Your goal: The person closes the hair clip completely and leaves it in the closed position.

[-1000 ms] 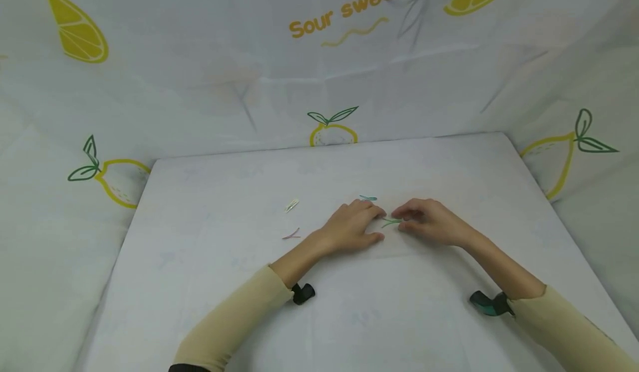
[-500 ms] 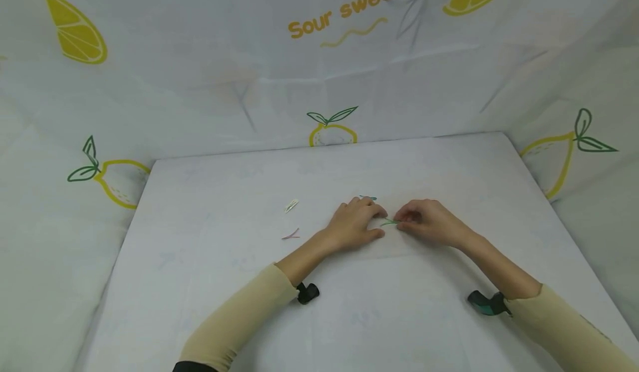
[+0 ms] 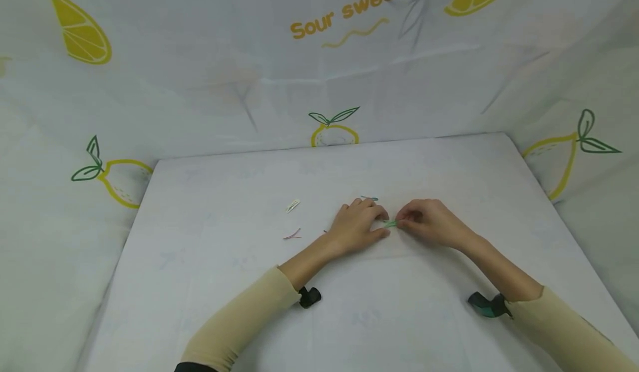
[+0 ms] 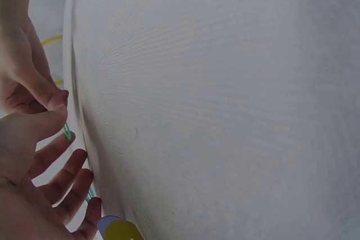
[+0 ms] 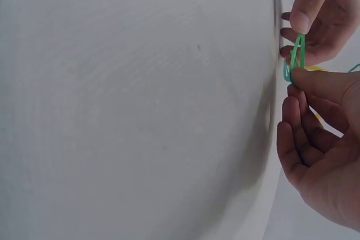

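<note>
Together, both hands (image 3: 394,225) pinching green clip (image 5: 296,55)

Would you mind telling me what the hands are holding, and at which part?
Both hands pinch a green paper clip: the right hand by its lower end, the left hand by its upper end, as the right wrist view shows.

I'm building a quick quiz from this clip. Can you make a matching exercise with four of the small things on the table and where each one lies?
Things:
1. green paper clip
2. teal clip
3. pink clip
4. pale clip

Places:
a. farthest left, toward the far edge
b. between the fingertips of the left hand and right hand
c. just beyond the left hand's fingers
d. left of the left wrist, nearer the person

Pairs: 1-b, 2-c, 3-d, 4-a
</note>
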